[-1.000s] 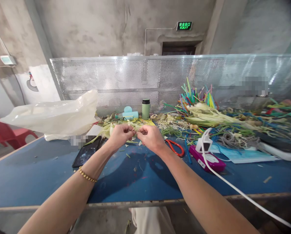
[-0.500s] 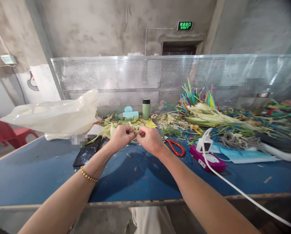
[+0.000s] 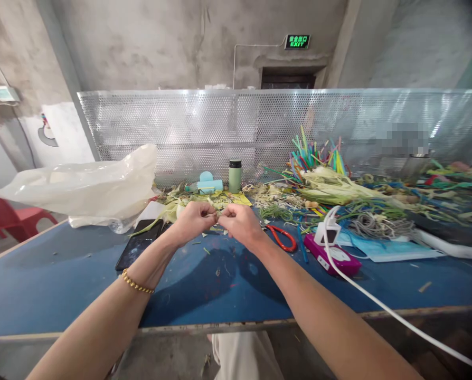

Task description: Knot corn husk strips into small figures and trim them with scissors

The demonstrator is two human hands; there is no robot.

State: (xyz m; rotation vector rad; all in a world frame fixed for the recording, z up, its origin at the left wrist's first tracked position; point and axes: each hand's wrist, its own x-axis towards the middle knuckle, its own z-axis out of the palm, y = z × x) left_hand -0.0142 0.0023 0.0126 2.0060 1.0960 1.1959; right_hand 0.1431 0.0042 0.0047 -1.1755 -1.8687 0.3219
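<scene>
My left hand [image 3: 194,221] and my right hand [image 3: 239,224] meet fingertip to fingertip above the blue table [image 3: 204,295]. Both are closed in a pinch. Whatever they pinch is too small and too hidden by the fingers to name. Pale green husk strips [image 3: 175,208] lie just behind my left hand. Red-handled scissors [image 3: 282,238] rest to the right of my right hand. A dark phone [image 3: 139,245] lies on the table beside my left forearm, which wears a gold bead bracelet.
A large clear plastic bag [image 3: 81,182] stands at left. Behind are a green bottle [image 3: 235,177], a heap of corn husks [image 3: 334,187] and coloured sticks [image 3: 315,153]. To the right sit a purple power strip [image 3: 331,256] with a white cable, and a blue mask [image 3: 394,249]. A perforated metal screen [image 3: 204,121] runs across the back.
The view has shifted slightly. Both hands stay together in nearly the same pinched pose. Part of another person's hand or arm now shows at the far right edge.
</scene>
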